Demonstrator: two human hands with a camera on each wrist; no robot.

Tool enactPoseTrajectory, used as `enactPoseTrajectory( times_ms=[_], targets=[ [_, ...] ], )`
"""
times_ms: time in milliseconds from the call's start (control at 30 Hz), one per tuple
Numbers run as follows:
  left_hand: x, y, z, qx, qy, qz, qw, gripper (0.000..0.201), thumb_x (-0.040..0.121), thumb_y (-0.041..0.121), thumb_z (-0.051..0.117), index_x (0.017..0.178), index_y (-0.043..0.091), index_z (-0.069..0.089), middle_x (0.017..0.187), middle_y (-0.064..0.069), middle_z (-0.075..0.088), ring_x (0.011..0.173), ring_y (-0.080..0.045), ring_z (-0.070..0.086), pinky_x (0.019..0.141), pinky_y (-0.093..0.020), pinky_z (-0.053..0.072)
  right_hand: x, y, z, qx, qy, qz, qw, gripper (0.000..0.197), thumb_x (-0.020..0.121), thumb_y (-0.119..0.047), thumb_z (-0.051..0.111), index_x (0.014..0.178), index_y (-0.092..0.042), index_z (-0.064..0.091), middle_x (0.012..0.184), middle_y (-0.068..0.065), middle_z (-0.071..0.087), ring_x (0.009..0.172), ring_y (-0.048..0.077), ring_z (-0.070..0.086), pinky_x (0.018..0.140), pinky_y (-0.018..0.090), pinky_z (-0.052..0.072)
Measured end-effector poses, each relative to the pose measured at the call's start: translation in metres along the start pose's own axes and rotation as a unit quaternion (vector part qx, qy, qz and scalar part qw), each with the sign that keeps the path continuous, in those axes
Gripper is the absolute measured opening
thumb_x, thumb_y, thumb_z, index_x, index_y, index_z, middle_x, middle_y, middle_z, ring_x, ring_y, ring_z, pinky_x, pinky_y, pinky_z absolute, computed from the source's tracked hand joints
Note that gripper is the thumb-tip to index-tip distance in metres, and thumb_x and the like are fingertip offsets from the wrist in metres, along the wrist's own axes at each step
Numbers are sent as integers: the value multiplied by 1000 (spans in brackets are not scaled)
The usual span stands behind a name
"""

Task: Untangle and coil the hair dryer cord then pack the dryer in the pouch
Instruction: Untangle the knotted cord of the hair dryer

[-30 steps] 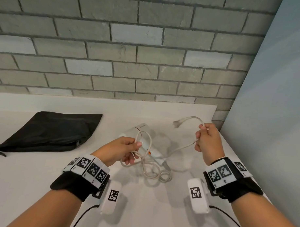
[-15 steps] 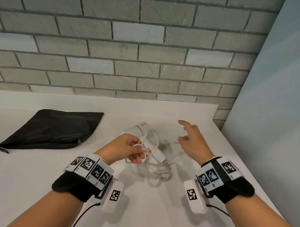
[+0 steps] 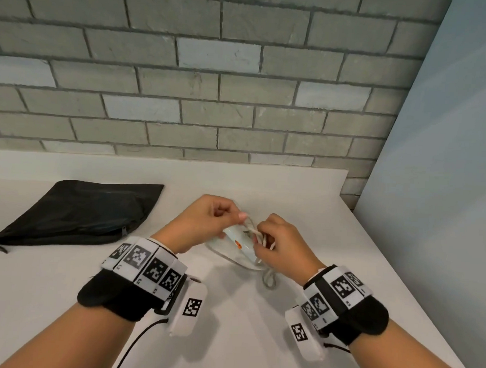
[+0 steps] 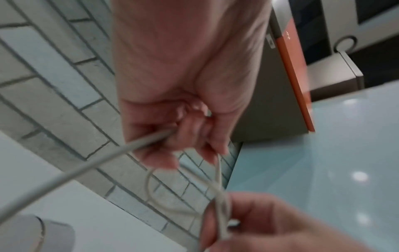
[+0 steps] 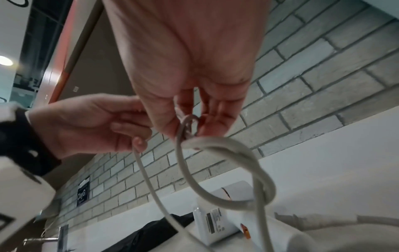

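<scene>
The white hair dryer (image 3: 241, 241) lies on the counter under my two hands, its orange switch facing up; it also shows low in the right wrist view as the dryer (image 5: 218, 220). Its pale grey cord (image 3: 255, 233) is looped and knotted above it. My left hand (image 3: 207, 224) pinches a strand of the cord (image 4: 149, 141) between thumb and fingers. My right hand (image 3: 278, 243) pinches the cord (image 5: 215, 145) at its fingertips, with a knotted loop hanging below. The black pouch (image 3: 81, 214) lies flat to the left.
The white counter (image 3: 317, 241) ends at a grey brick wall (image 3: 211, 100) behind and a pale blue panel (image 3: 442, 190) on the right. More slack cord (image 3: 269, 278) lies on the counter near my right wrist.
My right hand let go of the plug end, opened, then came in and took the cord beside my left hand. Both hands now meet above the dryer.
</scene>
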State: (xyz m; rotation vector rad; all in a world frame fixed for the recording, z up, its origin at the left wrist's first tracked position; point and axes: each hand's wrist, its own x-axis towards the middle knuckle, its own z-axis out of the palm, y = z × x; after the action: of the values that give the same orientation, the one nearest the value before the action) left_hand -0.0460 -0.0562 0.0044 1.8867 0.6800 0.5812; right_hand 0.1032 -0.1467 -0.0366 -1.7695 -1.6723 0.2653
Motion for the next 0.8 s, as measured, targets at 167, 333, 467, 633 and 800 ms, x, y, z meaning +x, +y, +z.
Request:
enactPoseTrajectory(
  times_ms=[167,333,467,633,800],
  targets=[
    [7,-17,-2,163,69,105,979,12,87,22,57,88,17,68,79,3,53,66,-6,50,65,-15,41,-3,5,-4,86,-38,-50,994,5,77,-5,67,82,-5,66,81,-7,45,64,2,48,60,9,41],
    [10,-29,-1,137,30,36,989,36,89,34,53,56,22,61,48,6,54,45,-6,44,56,-24,39,-6,13,-9,95,-57,-55,992,4,81,-5,62,84,-6,64,83,-3,51,70,6,48,66,12,38],
    [11,-29,12,123,29,41,991,35,89,33,52,56,23,57,39,8,43,40,-5,35,48,-20,31,-5,8,-5,30,-23,-34,999,29,82,-17,64,64,-25,44,71,-11,41,60,4,43,58,13,34],
    [2,-29,23,92,47,153,983,29,77,50,61,87,36,38,74,-5,48,59,-7,40,57,-22,36,-8,2,-8,79,-79,18,994,24,94,-16,40,76,-28,30,70,0,54,60,19,61,59,30,47],
    [0,-31,18,224,82,218,946,10,82,31,56,78,26,49,86,10,41,68,-3,44,61,-11,33,-8,1,-15,106,-130,15,986,12,92,-4,36,98,-14,36,85,4,58,65,28,64,62,39,51]
  ],
)
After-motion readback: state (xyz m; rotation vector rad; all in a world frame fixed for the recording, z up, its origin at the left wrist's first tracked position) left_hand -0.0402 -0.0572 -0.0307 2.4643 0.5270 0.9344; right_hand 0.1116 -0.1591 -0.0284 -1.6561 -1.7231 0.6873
